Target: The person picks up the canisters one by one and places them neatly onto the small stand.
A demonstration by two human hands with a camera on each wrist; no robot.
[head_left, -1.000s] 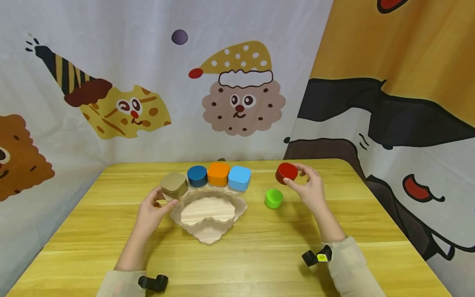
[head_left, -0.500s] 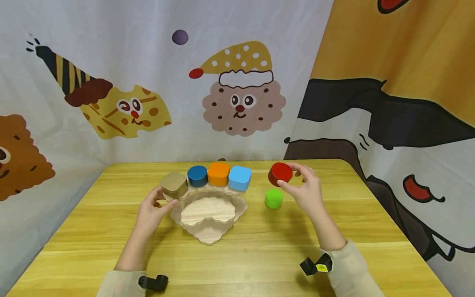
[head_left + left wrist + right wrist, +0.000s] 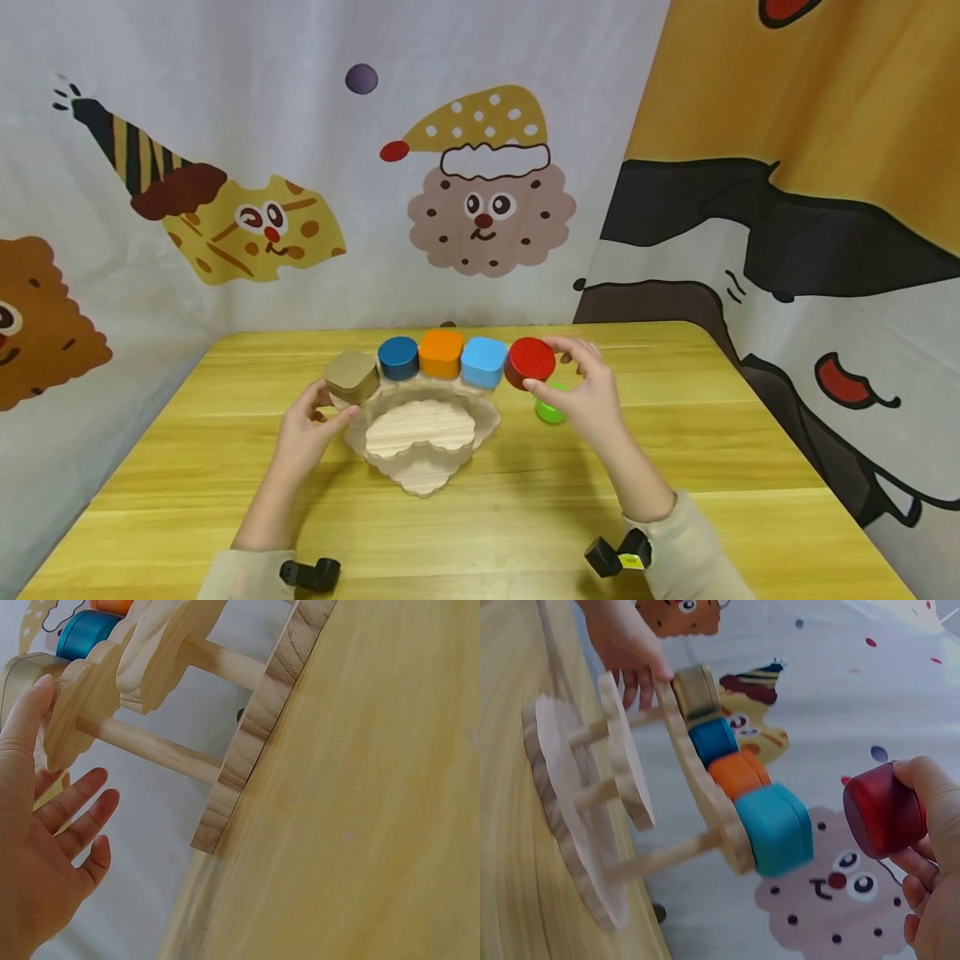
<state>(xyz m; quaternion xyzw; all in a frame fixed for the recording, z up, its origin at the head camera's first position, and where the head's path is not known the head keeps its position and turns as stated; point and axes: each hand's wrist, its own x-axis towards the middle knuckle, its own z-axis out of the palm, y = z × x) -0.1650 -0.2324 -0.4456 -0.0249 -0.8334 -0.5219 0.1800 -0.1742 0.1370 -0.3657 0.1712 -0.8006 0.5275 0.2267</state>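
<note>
A tiered wooden stand (image 3: pixel 420 425) bears a row of blocks on its top shelf: beige (image 3: pixel 351 375), dark blue (image 3: pixel 398 357), orange (image 3: pixel 441 352) and light blue (image 3: pixel 483 362). My left hand (image 3: pixel 307 421) holds the shelf's left end beside the beige block, thumb at the edge and other fingers lower, as the left wrist view shows. Between thumb and fingers, my right hand (image 3: pixel 588 392) pinches a round red block (image 3: pixel 529 363) just right of the light blue one. In the right wrist view the red block (image 3: pixel 883 811) is held clear of the shelf.
A green round block (image 3: pixel 550 410) lies on the wooden table (image 3: pixel 480 533), partly hidden by the right hand. Behind the table hangs a cartoon-print curtain (image 3: pixel 300 125). A small black camera is worn on each wrist.
My right hand has carried the red block leftward, from above the right of the green block to beside the light blue one. The left hand and the stand have stayed put.
</note>
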